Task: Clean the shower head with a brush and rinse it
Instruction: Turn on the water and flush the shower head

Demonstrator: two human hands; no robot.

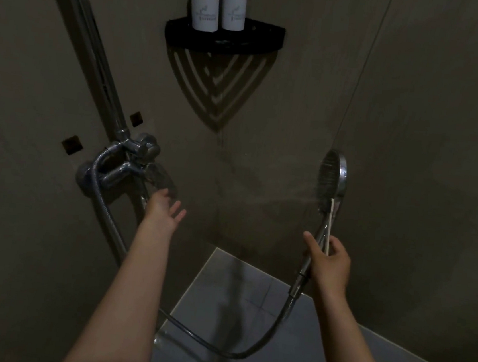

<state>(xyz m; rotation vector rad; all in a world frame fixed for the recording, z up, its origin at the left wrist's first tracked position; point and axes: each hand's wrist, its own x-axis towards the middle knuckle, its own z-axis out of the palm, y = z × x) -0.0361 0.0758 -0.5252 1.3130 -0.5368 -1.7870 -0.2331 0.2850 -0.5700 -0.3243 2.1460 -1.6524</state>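
My right hand (328, 261) grips the chrome handle of the shower head (331, 179) and, alongside it, a thin pale brush (330, 221). The round face points left and a fine spray leaves it toward the wall. My left hand (166, 206) is open, fingers spread, just below the lever of the chrome mixer tap (132, 162); whether it touches the lever I cannot tell. A metal hose (242, 352) loops from the tap down and up to the handle.
A black corner shelf (265, 39) high on the wall carries two dark bottles (218, 2) with white labels. A chrome riser pipe (92, 42) runs up from the tap. Pale floor tiles (288, 335) lie below between my forearms.
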